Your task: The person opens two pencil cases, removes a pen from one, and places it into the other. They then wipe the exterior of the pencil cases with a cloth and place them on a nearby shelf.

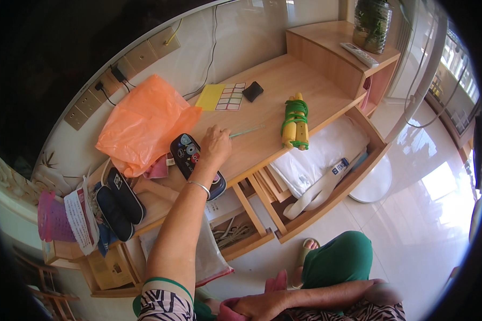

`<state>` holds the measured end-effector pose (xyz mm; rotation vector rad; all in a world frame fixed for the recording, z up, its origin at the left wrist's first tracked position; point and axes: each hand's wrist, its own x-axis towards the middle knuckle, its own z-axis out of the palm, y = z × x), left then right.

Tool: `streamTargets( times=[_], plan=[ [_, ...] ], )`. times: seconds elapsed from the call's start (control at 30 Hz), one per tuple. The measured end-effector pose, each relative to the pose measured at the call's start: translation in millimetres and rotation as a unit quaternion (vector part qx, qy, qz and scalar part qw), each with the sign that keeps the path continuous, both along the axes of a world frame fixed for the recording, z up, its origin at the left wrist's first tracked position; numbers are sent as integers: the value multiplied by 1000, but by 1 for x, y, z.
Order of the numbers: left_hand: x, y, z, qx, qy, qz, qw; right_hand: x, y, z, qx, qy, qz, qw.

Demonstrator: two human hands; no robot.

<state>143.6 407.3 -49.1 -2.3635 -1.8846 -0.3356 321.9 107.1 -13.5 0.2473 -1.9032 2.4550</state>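
My left hand (217, 145) is over the wooden cabinet top (261, 148), its fingers closed around one end of a thin, pale green translucent stick (247, 131). Beneath that wrist lies a dark pencil case (183, 154) with cartoon patches, partly hidden by the forearm. Low in the picture, at my lap, my right hand (261, 305) grips a pink cloth (229, 309). To the right of the stick is a skipping rope (295, 124) with yellow handles, its green cord wound around them. A yellow card (211, 97) with a printed grid and a small black pouch (253, 91) lie behind.
An orange plastic bag (144, 124) sits at left, near open dark cases (114, 202) and a purple basket (56, 216). Several drawers jut out, including one (333, 212) holding white plastic and a strap. A remote control (359, 55) and plant jar (372, 28) stand on the raised shelf.
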Motion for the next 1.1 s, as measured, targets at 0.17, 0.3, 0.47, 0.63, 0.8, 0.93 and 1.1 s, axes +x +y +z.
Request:
streamTargets(
  times=[0.17,0.3,0.47,0.63,0.8,0.93,1.1],
  plan=[
    [-7,-11,10,39,-84,1,996,-1,-3,0,-34,-95,23,995],
    [-21,-18,18,125,-136,-7,983,-3,-5,-3,19,-88,-37,995],
    [-51,-39,51,93,-402,109,904,-11,-4,-15,23,-82,14,996],
    [-114,-139,77,-42,-837,-27,544,-19,-4,-35,110,-141,85,980],
    [-188,-252,92,39,-845,-52,531,-23,-10,-38,130,-162,65,976],
    [-235,-319,90,78,-803,40,589,-27,-12,-34,82,-151,23,985],
    [-278,-351,53,103,-813,163,549,-41,-11,-31,107,-203,66,971]
  ],
)
